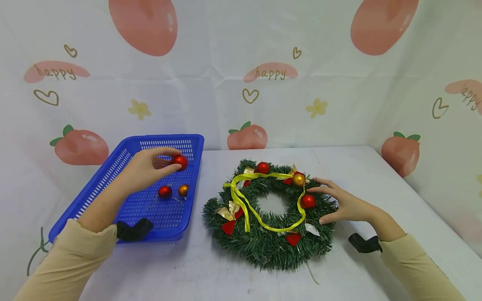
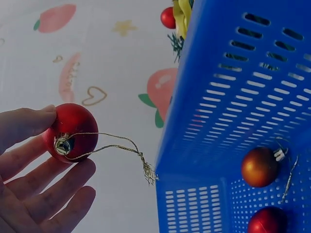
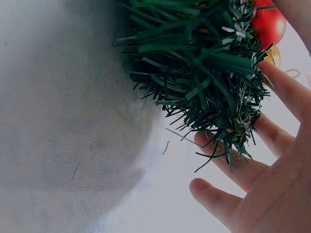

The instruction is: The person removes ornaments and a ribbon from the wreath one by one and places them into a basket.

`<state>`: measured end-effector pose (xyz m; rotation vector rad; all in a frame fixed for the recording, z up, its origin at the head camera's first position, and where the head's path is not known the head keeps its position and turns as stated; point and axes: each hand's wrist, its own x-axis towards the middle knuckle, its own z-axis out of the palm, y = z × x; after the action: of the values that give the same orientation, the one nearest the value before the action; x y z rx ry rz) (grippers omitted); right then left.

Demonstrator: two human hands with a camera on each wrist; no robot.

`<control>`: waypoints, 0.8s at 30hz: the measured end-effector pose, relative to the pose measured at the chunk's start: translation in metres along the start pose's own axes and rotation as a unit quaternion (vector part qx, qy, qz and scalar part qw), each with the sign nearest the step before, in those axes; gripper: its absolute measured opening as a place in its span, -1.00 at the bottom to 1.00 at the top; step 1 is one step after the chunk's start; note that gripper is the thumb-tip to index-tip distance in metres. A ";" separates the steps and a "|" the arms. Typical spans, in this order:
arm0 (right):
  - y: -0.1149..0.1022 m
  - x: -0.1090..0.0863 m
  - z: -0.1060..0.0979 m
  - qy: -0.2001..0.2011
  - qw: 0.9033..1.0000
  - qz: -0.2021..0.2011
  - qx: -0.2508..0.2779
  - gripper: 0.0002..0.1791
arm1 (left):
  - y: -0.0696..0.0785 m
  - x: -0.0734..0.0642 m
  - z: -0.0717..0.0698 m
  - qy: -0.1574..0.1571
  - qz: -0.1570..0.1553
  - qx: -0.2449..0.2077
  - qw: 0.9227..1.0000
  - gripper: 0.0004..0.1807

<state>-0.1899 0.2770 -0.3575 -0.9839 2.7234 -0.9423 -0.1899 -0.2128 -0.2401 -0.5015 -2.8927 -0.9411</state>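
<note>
My left hand [image 1: 144, 168] pinches a red ball ornament [image 1: 180, 162] between thumb and fingers, above the blue basket. Seen from the left wrist, the red ball [image 2: 80, 125] has a metal cap and a gold string [image 2: 127, 138] hanging loose. At the right edge of the green wreath [image 1: 260, 251], my right hand [image 1: 348, 205] rests with fingers spread, near a gold ball [image 1: 298, 180] and a red ball [image 1: 308, 202] on it. In the right wrist view, fingers lie against the green tinsel [image 3: 204, 73]. A yellow ribbon [image 1: 276, 229] lies looped over the wreath.
A blue slotted basket [image 1: 188, 221] stands at the left, holding a red ball [image 1: 164, 192] and a gold ball [image 1: 183, 190]. Another red ball [image 1: 262, 168] and red and gold bows sit on the wreath. A printed cloth [image 1: 211, 104] hangs behind the white table [image 1: 158, 271].
</note>
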 end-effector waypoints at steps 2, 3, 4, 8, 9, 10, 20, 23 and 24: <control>0.000 0.000 0.000 0.000 1.000 0.001 -0.001 -0.20 | -0.003 0.000 -0.001 -0.002 -0.006 -0.001 1.000 -0.56; 0.001 0.000 0.000 0.000 1.000 0.000 -0.001 -0.20 | -0.004 0.000 -0.002 -0.004 -0.009 -0.002 1.000 -0.56; 0.001 0.000 0.000 0.001 1.000 0.000 -0.002 -0.20 | -0.005 0.001 -0.002 -0.005 -0.011 -0.003 1.000 -0.56; 0.001 0.000 0.000 0.001 1.000 -0.001 -0.002 -0.20 | -0.009 0.001 -0.004 -0.011 -0.018 -0.006 1.000 -0.54; 0.001 0.000 0.000 0.001 1.000 -0.002 -0.002 -0.20 | -0.010 0.002 -0.004 -0.011 -0.019 -0.004 1.000 -0.54; 0.001 0.000 0.000 0.001 1.000 -0.002 -0.002 -0.20 | -0.011 0.002 -0.004 -0.011 -0.020 -0.004 1.000 -0.54; -0.001 0.000 0.000 0.002 1.000 0.002 -0.003 -0.19 | -0.023 0.006 -0.005 -0.014 -0.036 0.005 0.999 -0.51; -0.001 0.000 0.000 0.002 1.000 0.002 -0.003 -0.19 | -0.028 0.008 -0.005 -0.017 -0.045 0.006 0.999 -0.49; -0.002 0.000 0.000 0.002 1.000 0.002 -0.004 -0.19 | -0.030 0.008 -0.005 -0.018 -0.046 0.006 0.999 -0.49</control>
<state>-0.1895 0.2760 -0.3563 -0.9781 2.7336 -0.9359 -0.2078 -0.2363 -0.2513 -0.3921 -2.9753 -0.9348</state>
